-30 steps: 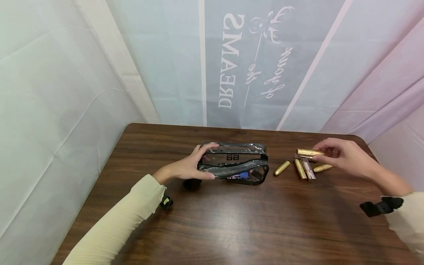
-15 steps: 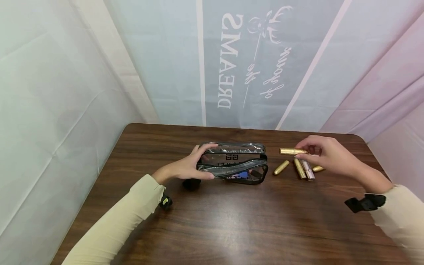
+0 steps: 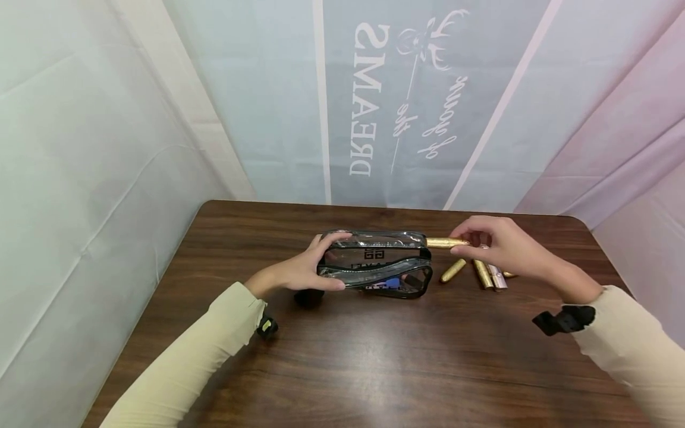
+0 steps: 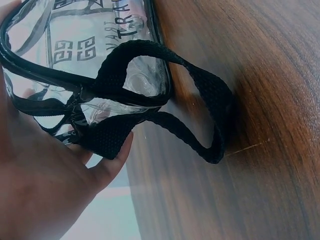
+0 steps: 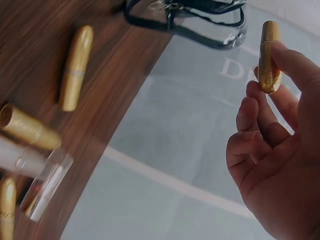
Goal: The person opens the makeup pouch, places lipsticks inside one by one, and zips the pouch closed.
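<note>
A clear pouch with black trim [image 3: 369,276] stands unzipped on the table, a blue item showing inside. My left hand [image 3: 299,270] grips its left end, thumb and fingers on opposite sides. In the left wrist view the pouch's black strap [image 4: 216,97] loops out beside that hand. My right hand [image 3: 500,244] pinches a gold lipstick tube [image 3: 441,242] by one end. Its free end overlaps the pouch's right end in the head view. The right wrist view shows this tube between thumb and fingertips, raised off the table.
Right of the pouch lies a loose gold tube [image 3: 453,270]. Beside it are another gold tube [image 3: 483,274] and a clear-capped pale lipstick [image 3: 497,277]. One more gold tube [image 5: 7,207] lies partly hidden. A printed curtain [image 3: 278,107] hangs behind the wooden table [image 3: 374,368].
My right hand has carried the gold lipstick tube leftward, from above the loose tubes to the pouch's right end. My left hand and the pouch have stayed in place.
</note>
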Action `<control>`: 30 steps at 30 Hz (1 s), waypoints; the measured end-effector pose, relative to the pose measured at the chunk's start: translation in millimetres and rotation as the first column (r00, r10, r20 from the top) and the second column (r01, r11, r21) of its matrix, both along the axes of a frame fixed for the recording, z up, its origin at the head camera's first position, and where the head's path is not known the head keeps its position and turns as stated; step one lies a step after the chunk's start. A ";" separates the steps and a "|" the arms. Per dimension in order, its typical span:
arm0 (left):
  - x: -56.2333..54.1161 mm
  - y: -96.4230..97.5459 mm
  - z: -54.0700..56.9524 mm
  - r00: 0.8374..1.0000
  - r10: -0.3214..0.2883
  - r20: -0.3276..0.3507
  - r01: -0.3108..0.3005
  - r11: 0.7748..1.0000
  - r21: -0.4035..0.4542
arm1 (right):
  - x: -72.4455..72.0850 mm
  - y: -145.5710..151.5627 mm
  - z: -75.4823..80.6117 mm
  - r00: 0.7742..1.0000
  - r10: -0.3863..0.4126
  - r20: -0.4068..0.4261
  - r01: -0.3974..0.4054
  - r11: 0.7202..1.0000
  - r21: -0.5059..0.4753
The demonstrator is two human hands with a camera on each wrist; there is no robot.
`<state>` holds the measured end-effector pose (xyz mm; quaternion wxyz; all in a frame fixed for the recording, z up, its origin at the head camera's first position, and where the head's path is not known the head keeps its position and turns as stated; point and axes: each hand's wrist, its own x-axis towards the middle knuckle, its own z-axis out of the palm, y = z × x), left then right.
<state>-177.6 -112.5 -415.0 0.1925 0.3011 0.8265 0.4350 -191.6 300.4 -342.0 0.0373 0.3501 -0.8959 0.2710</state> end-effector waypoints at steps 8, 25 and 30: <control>0.9 1.4 0.1 1.000 0.005 0.030 -0.005 1.000 -0.013 | -2.4 -20.5 1.2 0.999 0.039 0.037 -0.038 0.999 -0.015; 1.4 1.6 -0.5 1.000 0.016 0.024 -0.015 1.000 -0.019 | -2.4 -67.3 0.1 0.996 0.061 0.068 -0.061 0.998 -0.007; 0.9 2.1 0.0 0.999 0.013 0.033 -0.012 1.000 -0.022 | -1.4 -80.1 -1.7 0.998 0.052 0.030 -0.053 0.998 0.022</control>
